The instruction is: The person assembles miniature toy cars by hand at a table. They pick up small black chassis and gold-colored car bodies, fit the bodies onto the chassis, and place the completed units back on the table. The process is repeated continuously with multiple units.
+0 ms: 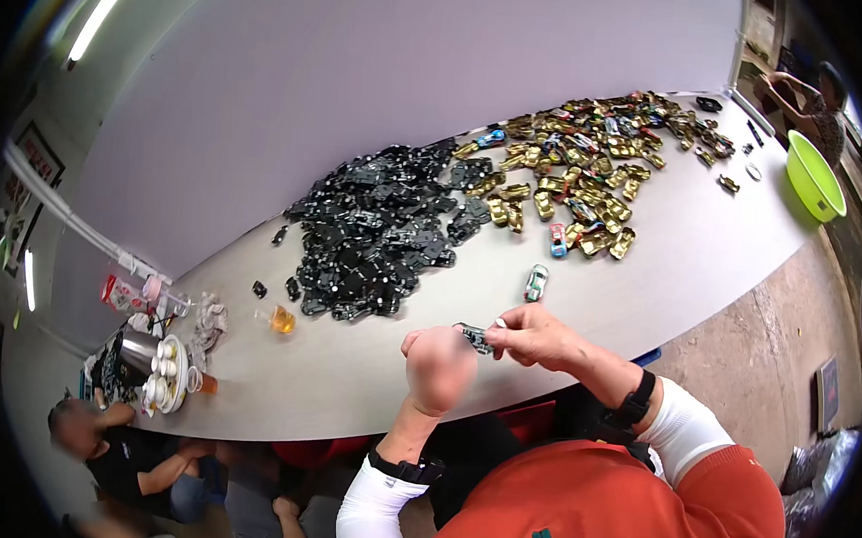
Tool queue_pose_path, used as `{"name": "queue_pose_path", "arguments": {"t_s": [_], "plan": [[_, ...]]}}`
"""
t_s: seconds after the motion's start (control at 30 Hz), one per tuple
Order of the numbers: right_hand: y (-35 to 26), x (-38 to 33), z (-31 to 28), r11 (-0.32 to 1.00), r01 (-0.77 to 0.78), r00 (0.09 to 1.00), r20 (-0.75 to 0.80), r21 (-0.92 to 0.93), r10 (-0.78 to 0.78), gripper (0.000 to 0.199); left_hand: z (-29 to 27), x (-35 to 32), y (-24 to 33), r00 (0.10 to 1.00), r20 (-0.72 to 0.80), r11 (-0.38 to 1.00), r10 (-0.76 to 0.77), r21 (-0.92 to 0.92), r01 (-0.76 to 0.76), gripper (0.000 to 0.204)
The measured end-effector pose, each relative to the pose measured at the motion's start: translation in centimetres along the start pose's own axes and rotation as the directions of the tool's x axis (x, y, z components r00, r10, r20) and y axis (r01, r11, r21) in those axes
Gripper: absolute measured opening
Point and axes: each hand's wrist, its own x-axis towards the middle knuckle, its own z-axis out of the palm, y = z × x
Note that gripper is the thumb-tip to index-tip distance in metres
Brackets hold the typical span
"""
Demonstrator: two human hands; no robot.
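Above the table's near edge, a small dark toy car part [473, 339] is between my two hands. My left hand [440, 370] is closed around its left end, though a blur covers much of that hand. The fingers of my right hand [536, 337] pinch its right end, and a small white tip shows at them. Just beyond my right hand lies a white and green toy car [536, 283]. Farther off is a red and blue toy car [557, 239], at the edge of a heap of gold toy car bodies [598, 195].
A big pile of black toy car bases [375, 238] covers the table's middle. To the left are a glass of amber drink [282, 319], a tray of white cups [177, 402] and a crumpled cloth [209, 322]. A green basin [815, 178] is at right. Other people sit lower left and far right.
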Motion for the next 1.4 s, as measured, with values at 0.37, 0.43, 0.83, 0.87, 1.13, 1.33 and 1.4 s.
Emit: {"name": "queue_pose_path", "arguments": {"t_s": [0.37,0.43,0.83,0.87,1.13,1.33,1.4], "plan": [[2.8,-1.3,-1.1,0.966,-0.168,0.970,0.209,0.197,0.126,0.018,2.4,-1.4,4.3,0.494,0.682,-0.672,-0.540,-0.702,0.235,0.040],[2.8,-1.3,-0.9,0.970,-0.159,0.968,0.222,0.184,0.117,0.020,2.5,-1.4,4.3,0.498,0.675,-0.683,-0.545,-0.702,0.203,0.037],[-1.8,0.4,-9.7,0.336,-0.277,0.823,-0.403,-0.900,-0.401,0.045,2.2,-2.4,4.6,0.479,0.711,-0.769,-0.515,-0.630,0.107,0.040],[-2.2,0.5,-9.3,0.239,-0.318,0.836,-0.390,-0.917,-0.386,0.050,2.2,-2.3,4.6,0.484,0.702,-0.765,-0.522,-0.636,0.097,0.040],[-2.4,3.4,-7.6,0.168,-0.256,0.899,-0.298,-0.952,-0.321,0.038,1.4,-3.4,4.3,0.488,0.732,-0.789,-0.475,-0.600,0.132,0.038],[-0.4,1.6,-8.3,0.172,0.027,0.900,-0.051,-0.985,-0.433,0.024,2.0,-3.4,4.0,0.517,0.689,-0.771,-0.508,-0.631,0.084,0.034],[-0.5,0.9,-8.2,0.214,0.078,0.902,-0.022,-0.974,-0.431,0.021,2.2,-2.9,4.2,0.514,0.697,-0.768,-0.500,-0.631,0.109,0.034]]}}
